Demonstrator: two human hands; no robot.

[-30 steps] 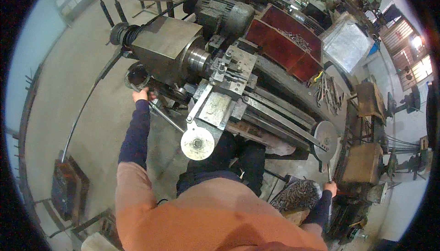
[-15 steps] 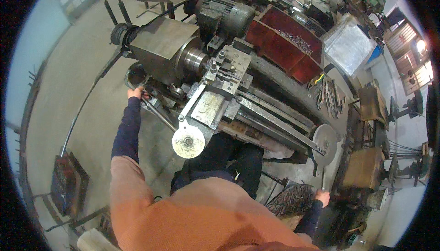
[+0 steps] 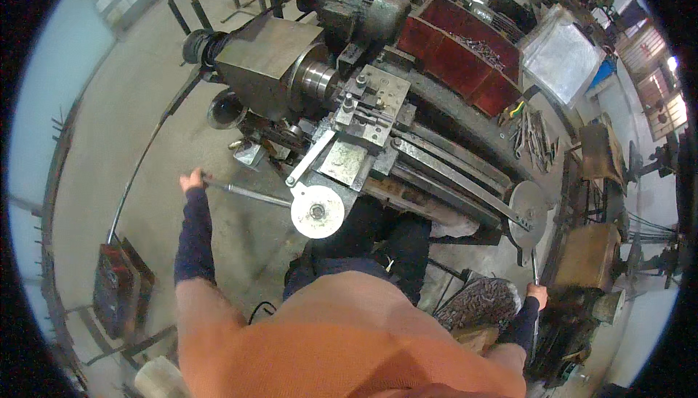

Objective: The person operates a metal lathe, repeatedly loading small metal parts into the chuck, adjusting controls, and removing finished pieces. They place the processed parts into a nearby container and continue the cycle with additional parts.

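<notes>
while my left hand (image 3: 192, 179) wraps the end of the long grey steel lever (image 3: 247, 193) jutting from the lathe, my right hand (image 3: 536, 294) closes on the thin metal rod (image 3: 534, 266) below the round grey handwheel (image 3: 528, 205). both look stiff, heavy, oily; best gripped at the tips.

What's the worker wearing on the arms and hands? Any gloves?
Both forearms are covered by snug dark navy sleeves reaching the wrists, under a loose orange top that spans the shoulders and upper arms. The left hand and right hand are bare, with no gloves. No watch, rings or markings can be made out at this size.
</notes>
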